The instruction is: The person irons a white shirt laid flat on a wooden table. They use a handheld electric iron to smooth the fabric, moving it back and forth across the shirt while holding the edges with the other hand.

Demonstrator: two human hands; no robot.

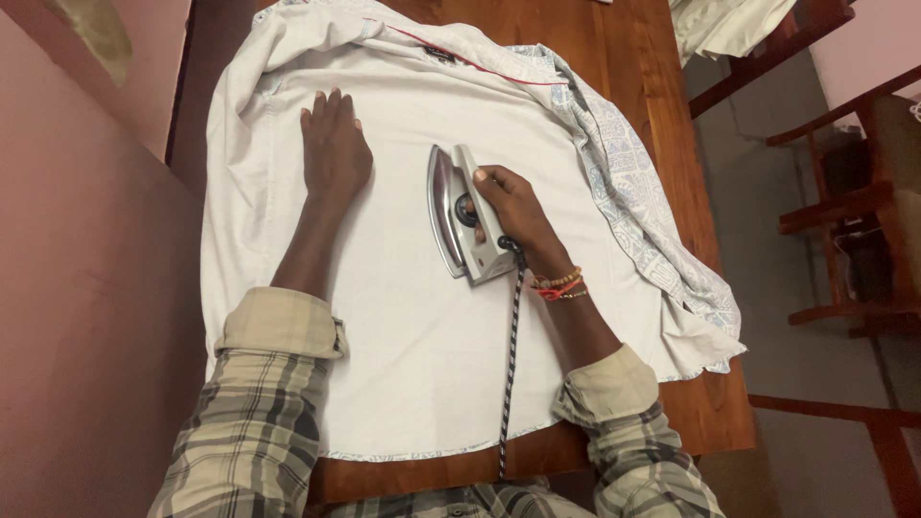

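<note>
Shirt (pixel 413 317), white, spread flat across a dark wooden table (pixel 643 86), collar end away from the person, patterned lining showing along its right edge. Left hand (pixel 334 144) lies palm down on the cloth toward the upper left, fingers together and stretched flat, gripping nothing. Right hand (pixel 513 213) is closed around the handle of a silver electric iron (pixel 462 216), which stands tipped on its side on the middle of the shirt, soleplate facing left. Iron sits between the two hands, just right of the left forearm, well apart from the left palm. Striped braided cord (pixel 510 364) runs from the iron's heel down over the fabric to the near table edge. Beaded bracelets (pixel 558 285) on the right wrist. Plaid sleeves rolled back. Wooden chair (pixel 844 206) stands off to the right.
</note>
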